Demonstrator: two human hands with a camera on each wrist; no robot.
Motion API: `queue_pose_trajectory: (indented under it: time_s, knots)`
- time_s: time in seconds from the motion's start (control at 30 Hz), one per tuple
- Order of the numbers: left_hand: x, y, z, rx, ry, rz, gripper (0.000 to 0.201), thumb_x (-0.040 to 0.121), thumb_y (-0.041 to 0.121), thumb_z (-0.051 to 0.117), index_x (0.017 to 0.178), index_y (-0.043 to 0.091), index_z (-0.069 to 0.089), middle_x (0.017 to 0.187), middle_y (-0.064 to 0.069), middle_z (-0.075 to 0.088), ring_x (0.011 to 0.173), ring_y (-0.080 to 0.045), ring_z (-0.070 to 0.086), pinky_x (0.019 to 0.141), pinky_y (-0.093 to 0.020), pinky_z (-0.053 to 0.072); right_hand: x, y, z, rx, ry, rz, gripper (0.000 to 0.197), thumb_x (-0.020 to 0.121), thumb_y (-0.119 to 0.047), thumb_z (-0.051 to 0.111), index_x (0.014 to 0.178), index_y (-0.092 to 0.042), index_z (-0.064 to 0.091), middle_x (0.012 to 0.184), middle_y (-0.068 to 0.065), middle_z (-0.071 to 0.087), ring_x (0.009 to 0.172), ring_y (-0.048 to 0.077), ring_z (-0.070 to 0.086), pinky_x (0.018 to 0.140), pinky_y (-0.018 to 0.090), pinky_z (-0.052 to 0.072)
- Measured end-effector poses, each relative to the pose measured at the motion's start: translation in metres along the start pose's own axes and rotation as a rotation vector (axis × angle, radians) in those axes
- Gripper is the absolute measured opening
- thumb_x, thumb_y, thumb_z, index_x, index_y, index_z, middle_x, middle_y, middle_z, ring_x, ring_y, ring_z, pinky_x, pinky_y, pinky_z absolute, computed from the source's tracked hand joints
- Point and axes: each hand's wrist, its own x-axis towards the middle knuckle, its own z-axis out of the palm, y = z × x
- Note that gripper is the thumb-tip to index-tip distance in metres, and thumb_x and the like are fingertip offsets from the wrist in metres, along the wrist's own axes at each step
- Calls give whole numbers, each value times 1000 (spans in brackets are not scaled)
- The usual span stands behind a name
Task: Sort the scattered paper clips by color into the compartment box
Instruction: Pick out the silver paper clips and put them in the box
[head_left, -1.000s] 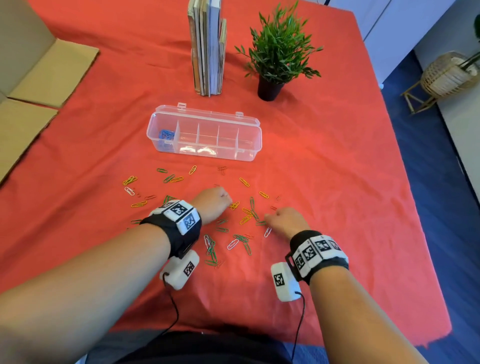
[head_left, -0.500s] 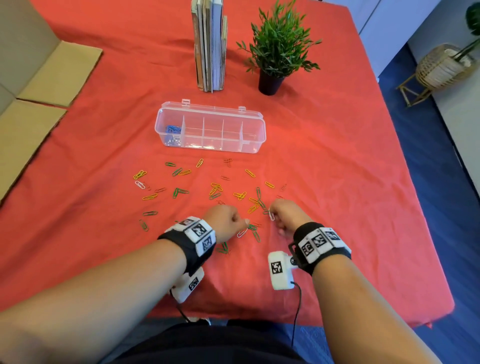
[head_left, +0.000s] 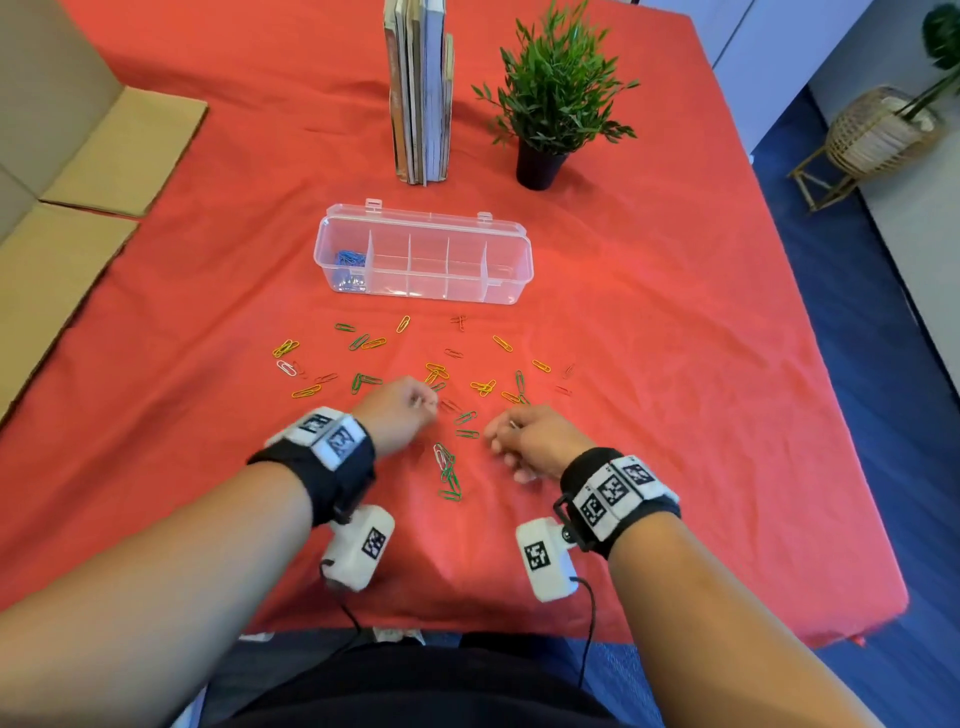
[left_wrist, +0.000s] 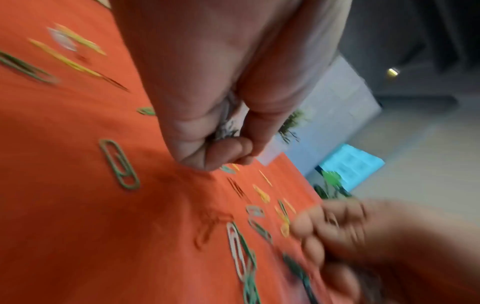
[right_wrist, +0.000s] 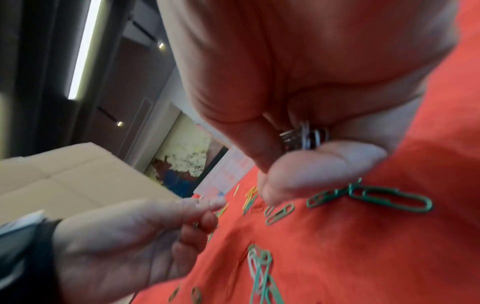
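Silver clips (right_wrist: 305, 135) inside right hand (right_wrist: 298, 86)

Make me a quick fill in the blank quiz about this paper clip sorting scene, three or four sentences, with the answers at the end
1. The clear compartment box holds paper clips only in its far ____ compartment.
2. The clips already in the box are ____ in color.
3. The loose clips lie on a ____ tablecloth.
4. The right hand grips a small bunch of ____ clips in its curled fingers.

Missing words: left; blue; red; white
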Motion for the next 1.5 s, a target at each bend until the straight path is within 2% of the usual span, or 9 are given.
queue_pose_trajectory:
  time_s: [0.1, 0.23, 0.37, 0.77, 0.93, 1.07, 1.17, 1.27, 1.5]
  knots:
    - [-5, -10, -30, -492, 41, -233, 25, 89, -1, 43, 84, 21, 54, 66, 0, 46, 42, -6, 46, 35, -11, 36, 4, -5, 21, -262, 10, -52, 21, 93, -14, 42, 85, -10, 61, 65, 0, 51, 44, 9, 50, 42, 19, 43]
    - [-13, -21, -56, -662, 93, -322, 25, 88, -6, 42, 80, 15, 53, 69, -3, 52, 41, -6, 51, 36, -12, 42, 10, -12, 42, -737, 159, -202, 19, 86, -24, 49, 83, -11, 63, 88, 14, 66, 88, 28, 62, 72, 30, 44]
    - [-17, -27, -66, -636, 116, -325, 25, 88, -6, 41, 81, 15, 52, 71, -3, 51, 55, -12, 48, 35, -12, 43, 15, -11, 59, -928, 144, -310, 24, 86, -25, 45, 95, -10, 63, 106, 17, 67, 102, 34, 62, 83, 36, 49]
    - [-16, -14, -75, -515, 67, -249, 27, 87, -10, 40, 81, 14, 52, 76, -5, 53, 63, -15, 52, 41, -15, 50, 10, -20, 59, -1105, 259, -257, 26, 87, -21, 49, 103, -6, 62, 112, 15, 65, 105, 34, 63, 82, 38, 51]
    - [-19, -6, -84, -166, 34, -162, 13, 85, 6, 50, 82, 14, 60, 65, -3, 51, 55, -14, 46, 46, -19, 41, 15, -27, 60, -1186, 269, -261, 31, 85, -5, 41, 108, -4, 61, 115, 15, 65, 106, 34, 63, 85, 39, 51]
    - [-33, -31, -75, 368, -109, -84, 13, 80, 24, 62, 77, 14, 69, 86, -5, 73, 75, -20, 63, 65, -26, 47, 24, -46, 51, -947, 208, -240, 26, 89, -22, 46, 98, -7, 65, 105, 17, 67, 100, 31, 62, 82, 35, 48]
    - [-48, -53, -62, 569, -135, -104, 19, 74, 29, 68, 85, 14, 73, 90, -4, 75, 79, -17, 64, 66, -21, 42, 27, -60, 47, -329, 71, -185, 11, 79, -19, 52, 68, -20, 57, 71, 10, 55, 55, 23, 47, 51, 27, 36]
    - [-55, -64, -51, 714, -117, -82, 21, 75, 30, 65, 90, 17, 72, 95, -1, 74, 90, -19, 67, 75, -23, 46, 23, -73, 41, 331, -90, -119, 20, 77, -12, 46, 58, -19, 46, 57, 2, 35, 42, 12, 25, 43, 18, 19]
    - [-55, -61, -44, 747, -106, -28, 8, 76, 22, 57, 69, 24, 57, 81, 0, 60, 93, -25, 64, 78, -30, 48, 25, -93, 29, 974, -301, -115, 9, 73, -16, 47, 66, -12, 51, 62, 4, 52, 48, 15, 48, 46, 22, 47]
